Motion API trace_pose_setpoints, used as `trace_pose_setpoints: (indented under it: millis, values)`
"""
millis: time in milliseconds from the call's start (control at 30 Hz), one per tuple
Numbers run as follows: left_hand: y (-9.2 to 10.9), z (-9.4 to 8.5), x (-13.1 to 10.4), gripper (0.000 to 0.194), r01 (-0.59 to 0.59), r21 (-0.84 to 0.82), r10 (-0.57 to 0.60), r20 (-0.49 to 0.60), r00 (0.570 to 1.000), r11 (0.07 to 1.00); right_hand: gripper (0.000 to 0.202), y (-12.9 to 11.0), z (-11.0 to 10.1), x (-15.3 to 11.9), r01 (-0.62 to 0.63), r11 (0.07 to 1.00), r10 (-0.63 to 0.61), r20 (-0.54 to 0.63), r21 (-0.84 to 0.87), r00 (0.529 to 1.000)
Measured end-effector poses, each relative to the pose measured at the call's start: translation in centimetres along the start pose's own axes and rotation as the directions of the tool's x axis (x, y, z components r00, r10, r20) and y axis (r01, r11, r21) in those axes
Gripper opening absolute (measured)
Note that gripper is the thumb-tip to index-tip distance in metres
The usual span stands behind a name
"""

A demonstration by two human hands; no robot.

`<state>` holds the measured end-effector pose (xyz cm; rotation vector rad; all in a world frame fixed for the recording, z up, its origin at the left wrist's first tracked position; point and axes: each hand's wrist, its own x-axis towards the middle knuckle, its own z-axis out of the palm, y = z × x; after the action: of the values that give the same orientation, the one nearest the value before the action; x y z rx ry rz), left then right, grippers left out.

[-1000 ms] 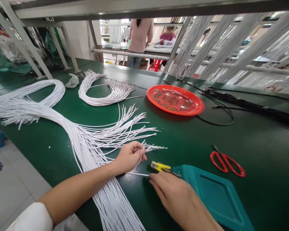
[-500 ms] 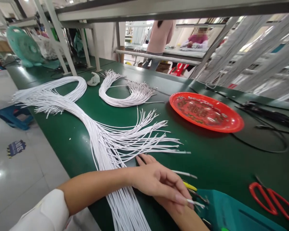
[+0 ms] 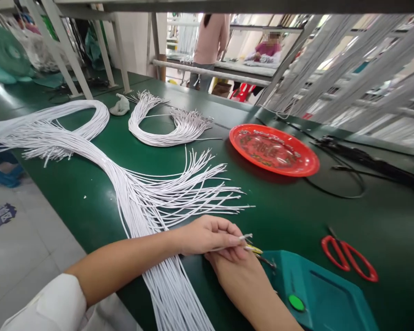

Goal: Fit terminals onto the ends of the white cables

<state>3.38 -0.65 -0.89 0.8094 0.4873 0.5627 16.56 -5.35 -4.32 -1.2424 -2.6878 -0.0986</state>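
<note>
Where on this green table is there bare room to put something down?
Bare green lies between the red plate, the red scissors and the fanned wire ends. Another patch sits at the near edge, left of the white wire bundle. It is crowded where the left hand and right hand meet beside the teal machine.

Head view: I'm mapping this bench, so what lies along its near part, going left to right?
White wire bundle → left hand, pinching a wire end → teal machine → red scissors. The right hand sits under the left, so its place is unclear.
</note>
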Motion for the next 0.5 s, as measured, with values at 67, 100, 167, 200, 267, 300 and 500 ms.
trace_pose_setpoints:
  millis: [67, 100, 167, 200, 267, 300, 500]
  values:
    - [-0.2, -0.1, 0.1, 0.037, -0.008, -0.028, 0.008, -0.007, 1.000, 1.000, 0.026, 0.2, -1.3, -1.0, -0.023, 0.998, 0.022, -0.007, -0.065, 1.000]
    - [-0.3, -0.2, 0.1, 0.035, -0.009, -0.027, 0.009, -0.001, 1.000, 1.000, 0.028, 0.3, -1.9, -1.4, -0.026, 0.996, 0.024, -0.025, -0.087, 0.999]
    - [-0.6, -0.3, 0.1, 0.033, 0.003, -0.006, -0.003, 0.027, 1.000, 1.000, 0.031, 0.7, -2.6, -2.1, -0.005, 0.997, 0.000, -0.061, -0.078, 0.998]
    - [-0.7, -0.3, 0.1, 0.032, 0.012, 0.009, -0.012, 0.041, 0.999, 1.000, 0.031, 0.9, -2.8, -2.4, 0.000, 0.998, -0.005, -0.085, -0.055, 0.996]
    - [-0.6, -0.4, 0.1, 0.031, 0.017, 0.031, -0.018, 0.053, 0.998, 0.999, 0.033, 1.2, -3.0, -2.7, -0.011, 1.000, 0.010, -0.127, -0.003, 0.992]
    - [-0.5, -0.4, 0.1, 0.030, 0.002, 0.032, -0.004, 0.047, 0.999, 0.999, 0.034, 1.3, -3.1, -2.6, -0.024, 1.000, 0.026, -0.151, 0.018, 0.988]
    - [0.4, -0.5, 0.3, 0.026, -0.213, -0.023, 0.209, -0.130, 0.969, 0.977, 0.029, 1.9, -3.8, -0.7, -0.149, 0.986, 0.158, -0.115, 0.077, 0.981]
